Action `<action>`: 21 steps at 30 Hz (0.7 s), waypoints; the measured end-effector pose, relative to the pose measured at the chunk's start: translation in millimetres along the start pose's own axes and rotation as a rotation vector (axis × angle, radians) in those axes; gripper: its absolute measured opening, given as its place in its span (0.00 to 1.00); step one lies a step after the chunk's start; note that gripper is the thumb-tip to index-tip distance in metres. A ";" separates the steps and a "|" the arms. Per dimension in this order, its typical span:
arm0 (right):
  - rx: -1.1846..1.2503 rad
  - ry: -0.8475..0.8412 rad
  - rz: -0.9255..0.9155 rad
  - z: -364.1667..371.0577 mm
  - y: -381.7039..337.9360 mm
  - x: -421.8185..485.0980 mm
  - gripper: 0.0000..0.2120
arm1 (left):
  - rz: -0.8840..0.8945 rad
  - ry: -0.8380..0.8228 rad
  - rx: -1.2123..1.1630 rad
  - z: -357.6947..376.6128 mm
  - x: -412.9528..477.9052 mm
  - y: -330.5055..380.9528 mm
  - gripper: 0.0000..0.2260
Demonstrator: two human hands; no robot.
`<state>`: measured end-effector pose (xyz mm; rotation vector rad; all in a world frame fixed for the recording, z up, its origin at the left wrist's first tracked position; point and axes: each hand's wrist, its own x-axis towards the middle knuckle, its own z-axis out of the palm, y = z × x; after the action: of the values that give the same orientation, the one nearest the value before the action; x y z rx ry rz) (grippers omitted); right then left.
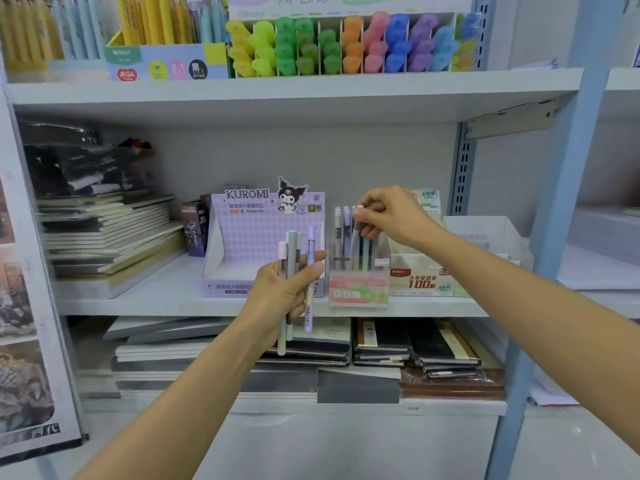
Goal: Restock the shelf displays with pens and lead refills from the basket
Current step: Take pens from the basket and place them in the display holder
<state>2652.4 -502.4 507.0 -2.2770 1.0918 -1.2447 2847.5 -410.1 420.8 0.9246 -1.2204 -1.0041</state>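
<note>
Now left hand (282,292) clutching upright pens (292,268), right hand (388,216) pinching pen top in clear holder (358,285).

Open air fills the middle shelf (145,299) above the purple Kuromi box (242,244), up to the shelf board overhead (277,95). The clear pen holder (358,271) is crowded with upright pens, boxed in by the Kuromi box left and a white refill box (426,275) right. Stacked notebooks (107,237) block the shelf's left end.
</note>
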 end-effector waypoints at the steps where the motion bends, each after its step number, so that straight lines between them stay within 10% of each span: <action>1: 0.015 0.006 -0.002 2.5 -0.4 0.3 0.06 | 0.000 0.002 -0.002 -0.2 0.3 -1.0 0.09; 16: -0.059 0.176 -0.053 14.4 -0.5 -7.4 0.11 | -0.016 0.054 -0.018 -0.6 -4.2 -1.1 0.10; 21: 0.337 -0.164 -0.066 5.9 -19.0 -34.4 0.09 | -0.018 -0.009 -0.004 11.7 -9.0 3.0 0.07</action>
<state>2654.8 -464.5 495.3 -2.1252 0.6958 -1.1428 2835.6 -400.9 422.4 0.9302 -1.2189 -1.0258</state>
